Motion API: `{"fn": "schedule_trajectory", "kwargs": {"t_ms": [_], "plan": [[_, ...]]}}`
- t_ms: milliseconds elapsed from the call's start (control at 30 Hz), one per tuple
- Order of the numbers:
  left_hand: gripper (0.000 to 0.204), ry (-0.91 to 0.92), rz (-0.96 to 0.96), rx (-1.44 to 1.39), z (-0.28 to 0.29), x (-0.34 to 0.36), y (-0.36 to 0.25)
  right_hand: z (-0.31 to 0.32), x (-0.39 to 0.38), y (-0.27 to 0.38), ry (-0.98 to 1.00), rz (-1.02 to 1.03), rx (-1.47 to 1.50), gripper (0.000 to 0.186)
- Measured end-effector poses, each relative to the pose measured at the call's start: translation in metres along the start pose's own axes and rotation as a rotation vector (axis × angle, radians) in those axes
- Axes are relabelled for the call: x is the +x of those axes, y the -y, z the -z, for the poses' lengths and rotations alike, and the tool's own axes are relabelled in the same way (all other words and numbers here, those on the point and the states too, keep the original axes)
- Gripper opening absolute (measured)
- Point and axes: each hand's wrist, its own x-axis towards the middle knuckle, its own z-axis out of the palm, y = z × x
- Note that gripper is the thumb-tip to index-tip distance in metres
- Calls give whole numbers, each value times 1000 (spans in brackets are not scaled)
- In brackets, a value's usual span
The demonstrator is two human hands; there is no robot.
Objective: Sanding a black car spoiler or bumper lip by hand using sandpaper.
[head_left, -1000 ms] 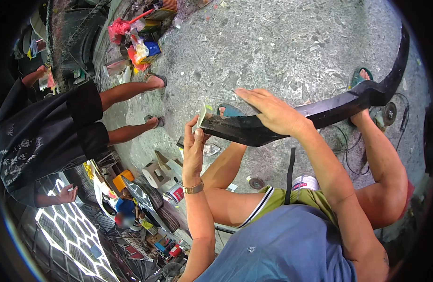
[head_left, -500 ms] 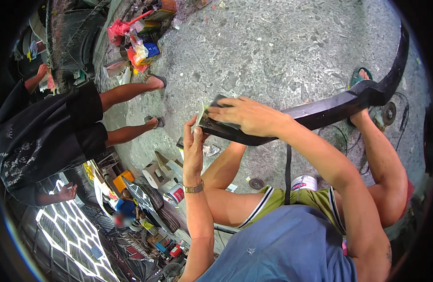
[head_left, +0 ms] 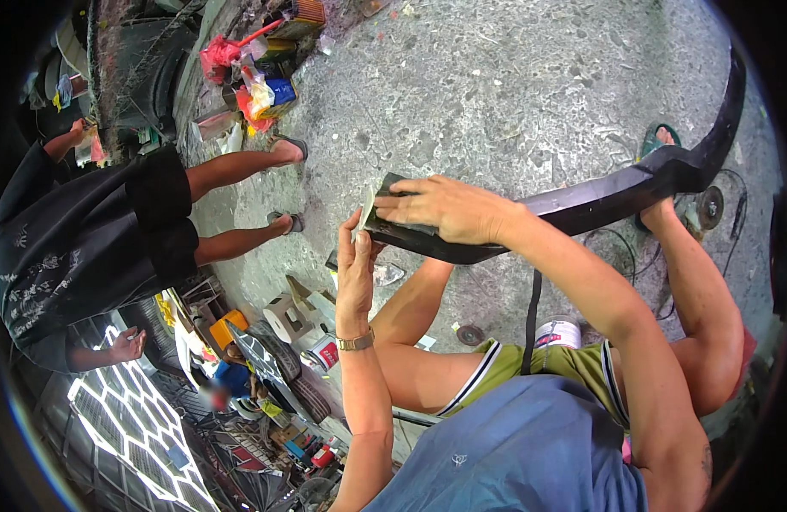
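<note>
A long black plastic car trim piece (head_left: 594, 201) lies across above my knees, its far end curving up at the right. My left hand (head_left: 353, 277) is wrapped round its left end from below, thumb upward. On top of that end, my right hand (head_left: 449, 209) presses a dark sheet of sandpaper (head_left: 400, 184) with its fingers stretched over it. The sheet's pale edge stands up beside my left fingertips. Part of the sheet and the trim beneath it are hidden by my right hand.
A person in dark clothes (head_left: 86, 230) stands at the left. Bags and boxes (head_left: 261, 90) lie on the rough floor at upper left. A grinder disc (head_left: 709, 207) with a cable is by my right leg. White buckets (head_left: 323, 352) and a second disc (head_left: 470, 334) are near my legs.
My right hand, blurred by motion before, now shows sharply, still over the same end of the trim piece. The black strap hanging below the trim has swung slightly right.
</note>
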Motion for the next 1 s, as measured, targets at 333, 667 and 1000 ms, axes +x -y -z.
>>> {"fn": "schedule_trajectory", "kwargs": {"t_ms": [333, 667, 1000], "plan": [[50, -25, 16, -3, 0, 0, 0, 8, -6, 5, -43, -136, -19, 64], [50, -1, -7, -10, 2, 0, -1, 19, 10, 33, -49, -225, 278, 51], [45, 24, -31, 34, -1, -3, -4, 38, 10, 27, 26, -185, 14, 44]]}}
